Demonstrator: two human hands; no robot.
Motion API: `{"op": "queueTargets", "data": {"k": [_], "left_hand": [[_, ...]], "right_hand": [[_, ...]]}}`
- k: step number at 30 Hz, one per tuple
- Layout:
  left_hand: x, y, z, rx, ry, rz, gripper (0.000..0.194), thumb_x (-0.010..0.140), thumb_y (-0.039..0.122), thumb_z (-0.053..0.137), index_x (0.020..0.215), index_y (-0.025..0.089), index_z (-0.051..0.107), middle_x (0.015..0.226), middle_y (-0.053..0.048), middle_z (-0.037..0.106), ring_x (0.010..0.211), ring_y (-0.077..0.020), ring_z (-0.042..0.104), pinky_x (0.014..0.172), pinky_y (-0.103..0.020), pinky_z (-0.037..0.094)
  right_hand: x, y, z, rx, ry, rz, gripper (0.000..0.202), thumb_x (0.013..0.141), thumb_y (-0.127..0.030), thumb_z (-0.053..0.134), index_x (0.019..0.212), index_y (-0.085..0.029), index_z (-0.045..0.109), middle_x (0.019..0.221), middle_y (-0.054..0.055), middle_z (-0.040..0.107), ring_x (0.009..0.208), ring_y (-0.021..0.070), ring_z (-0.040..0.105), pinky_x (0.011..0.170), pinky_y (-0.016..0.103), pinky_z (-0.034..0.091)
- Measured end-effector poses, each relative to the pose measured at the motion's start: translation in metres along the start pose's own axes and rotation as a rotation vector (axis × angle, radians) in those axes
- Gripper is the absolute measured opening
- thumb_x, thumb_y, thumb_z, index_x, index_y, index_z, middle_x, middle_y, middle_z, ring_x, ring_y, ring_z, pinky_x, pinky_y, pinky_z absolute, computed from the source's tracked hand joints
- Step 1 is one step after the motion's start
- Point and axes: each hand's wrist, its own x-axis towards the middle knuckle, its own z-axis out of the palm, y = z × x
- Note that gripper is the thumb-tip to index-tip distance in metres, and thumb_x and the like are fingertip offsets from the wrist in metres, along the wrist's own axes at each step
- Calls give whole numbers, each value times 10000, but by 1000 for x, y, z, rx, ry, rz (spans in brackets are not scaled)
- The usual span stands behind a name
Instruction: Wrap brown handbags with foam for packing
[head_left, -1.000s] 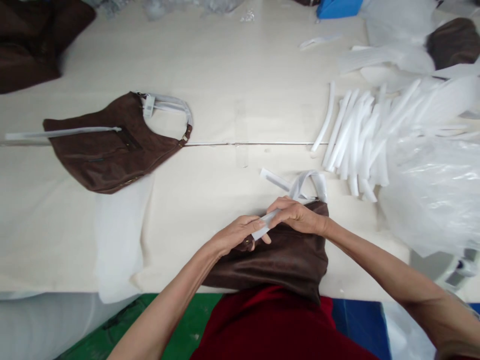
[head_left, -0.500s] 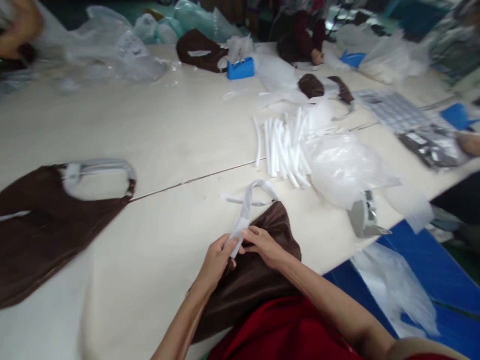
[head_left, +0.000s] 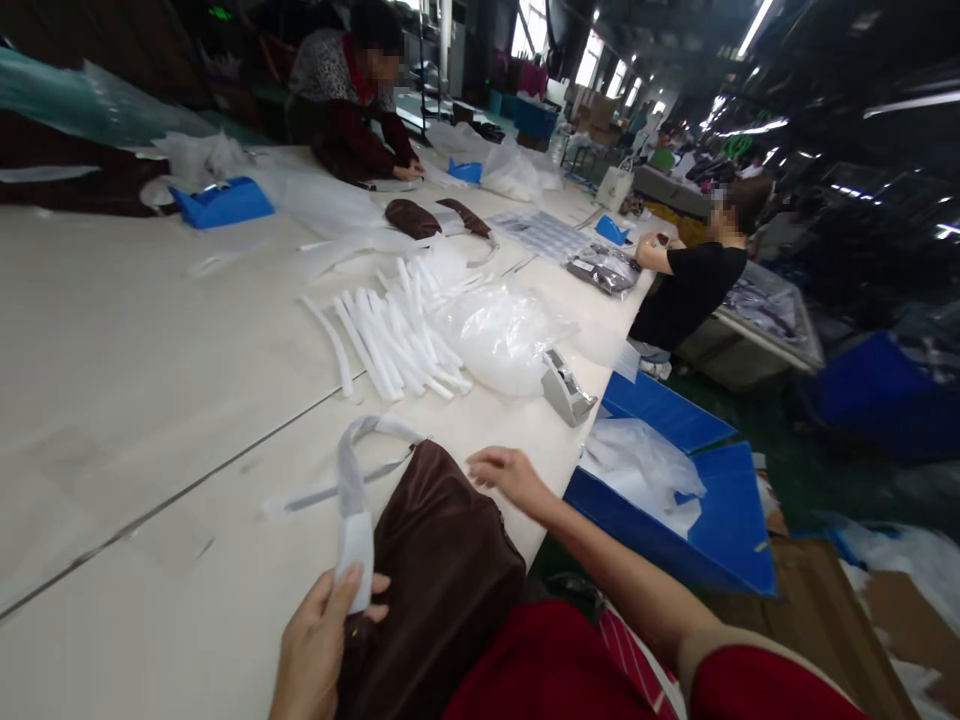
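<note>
A dark brown handbag (head_left: 446, 545) lies on the table against my body, its strap (head_left: 351, 480) wrapped in white foam sheet. Thumb and fingers of my left hand (head_left: 319, 625) pinch the lower wrapped end of that strap. My right hand (head_left: 514, 480) is off the strap, over the bag's upper right edge, with its fingers loosely bent and nothing visible in them. Beyond it, near the table's right edge, stands a grey tape dispenser (head_left: 568, 390). A loose tail of white wrapping sticks out left of the strap.
White foam tubes (head_left: 397, 335) lie in a pile beside a clear plastic bag (head_left: 502, 335). A blue tape dispenser (head_left: 225, 200) stands farther left. Below the table's right edge is a blue bin (head_left: 667, 510) holding plastic sheet. Two people work at the far side and right.
My right hand has let go of the wrapped strap and moved right, away from my left hand. The left hand keeps its pinch. The view has swung right and up.
</note>
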Motion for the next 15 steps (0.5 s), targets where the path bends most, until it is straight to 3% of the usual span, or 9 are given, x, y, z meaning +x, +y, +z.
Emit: {"op": "queueTargets", "data": {"k": [2, 3, 5, 7, 10, 15], "left_hand": [[2, -4, -1, -11, 17, -29, 524, 600, 632, 680, 848, 171, 660, 775, -63, 747, 560, -214, 670, 450, -278, 501], [4, -6, -2, -7, 15, -38, 519, 596, 622, 684, 854, 172, 662, 771, -62, 747, 568, -217, 675, 445, -274, 499], [7, -9, -1, 12, 4, -44, 513, 590, 621, 689, 844, 176, 668, 744, -58, 743, 576, -224, 682, 439, -268, 494], [9, -10, 1, 29, -1, -52, 508, 584, 626, 695, 826, 180, 673, 709, -52, 736, 575, -231, 684, 420, -262, 482], [7, -9, 4, 26, 0, -60, 477, 616, 597, 702, 853, 184, 679, 693, -40, 732, 568, -227, 682, 406, -255, 472], [3, -4, 6, 3, 34, -56, 432, 616, 537, 722, 856, 180, 683, 755, -46, 747, 575, -216, 677, 420, -256, 492]], "right_hand": [[8, -10, -68, -199, 334, -24, 355, 666, -504, 658, 805, -183, 711, 715, 23, 677, 669, 165, 589, 671, 310, 482], [14, -15, -100, -243, 435, -20, 372, 687, -505, 620, 839, -177, 709, 757, 35, 686, 712, 179, 599, 693, 315, 485], [26, -23, -155, -313, 560, 4, 354, 704, -471, 582, 839, -168, 704, 812, 54, 699, 805, 205, 614, 748, 322, 481], [39, -26, -194, -370, 603, 54, 263, 679, -383, 607, 783, -160, 701, 828, 63, 708, 890, 226, 623, 814, 322, 466], [59, -21, -223, -450, 593, 162, 125, 624, -257, 648, 673, -148, 684, 749, 67, 699, 911, 247, 626, 848, 327, 448], [81, -7, -239, -493, 524, 252, 109, 659, -233, 664, 659, -125, 667, 640, 64, 652, 796, 216, 608, 747, 312, 449]]}}
